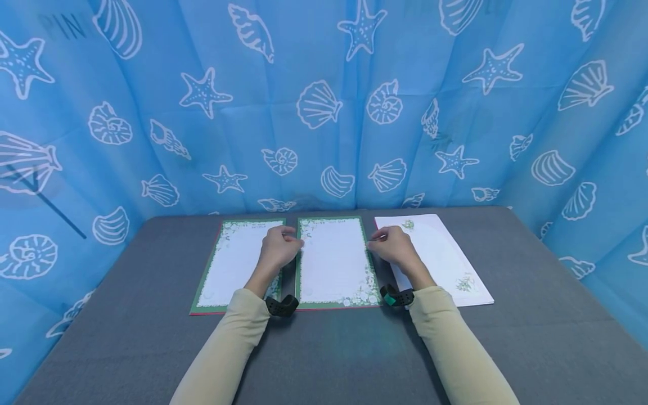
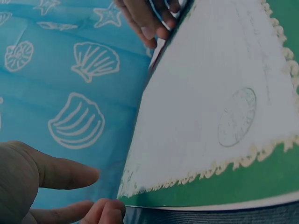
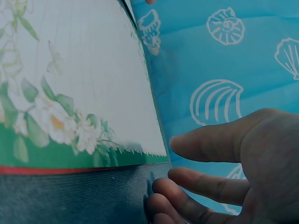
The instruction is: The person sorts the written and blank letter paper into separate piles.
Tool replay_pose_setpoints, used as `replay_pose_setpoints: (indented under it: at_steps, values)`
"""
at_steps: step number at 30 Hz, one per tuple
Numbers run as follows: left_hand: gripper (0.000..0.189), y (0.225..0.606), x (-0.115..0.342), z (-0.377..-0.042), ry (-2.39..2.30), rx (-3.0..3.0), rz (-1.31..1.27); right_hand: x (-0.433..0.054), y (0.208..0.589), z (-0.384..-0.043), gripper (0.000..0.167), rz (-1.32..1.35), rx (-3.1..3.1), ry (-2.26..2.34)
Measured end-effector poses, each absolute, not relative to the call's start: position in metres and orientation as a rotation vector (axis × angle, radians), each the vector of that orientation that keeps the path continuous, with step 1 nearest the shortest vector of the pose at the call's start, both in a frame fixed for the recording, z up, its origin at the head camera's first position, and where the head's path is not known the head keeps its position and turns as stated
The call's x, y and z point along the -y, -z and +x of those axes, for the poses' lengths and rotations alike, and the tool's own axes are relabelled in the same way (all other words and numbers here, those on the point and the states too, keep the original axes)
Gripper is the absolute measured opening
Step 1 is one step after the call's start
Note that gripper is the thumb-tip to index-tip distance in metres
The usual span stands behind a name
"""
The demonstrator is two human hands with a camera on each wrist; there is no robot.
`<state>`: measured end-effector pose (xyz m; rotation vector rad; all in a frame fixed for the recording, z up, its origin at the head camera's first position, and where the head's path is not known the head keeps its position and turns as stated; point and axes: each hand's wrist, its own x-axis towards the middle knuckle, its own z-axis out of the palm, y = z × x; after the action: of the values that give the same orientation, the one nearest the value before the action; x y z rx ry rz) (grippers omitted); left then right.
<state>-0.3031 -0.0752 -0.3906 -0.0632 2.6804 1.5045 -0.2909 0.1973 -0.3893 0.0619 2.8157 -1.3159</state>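
A white sheet with a green floral border lies in the middle of the table. My left hand is at its left edge, fingers bent and fingertips right beside the border. In the left wrist view the thumb stands apart from the fingers, with a gap between them. My right hand is at the sheet's right edge; in the right wrist view its thumb comes close to the edge, the fingers spread below. Neither hand pinches paper.
To the left lies another green-bordered sheet, with red showing along its edge. On the right is a stack of white paper with small green plant prints, partly under the right forearm. Behind the grey table hangs a blue seashell curtain.
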Motion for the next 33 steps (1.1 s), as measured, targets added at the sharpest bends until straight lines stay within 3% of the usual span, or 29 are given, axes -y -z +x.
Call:
replay_pose_setpoints:
  at_steps: [33]
  values:
    - [0.048, 0.3908, 0.0714, -0.2943, -1.467, -2.671, -0.058, -0.1883, 0.3919, -0.2872, 0.034, 0.049, -2.842, 1.215]
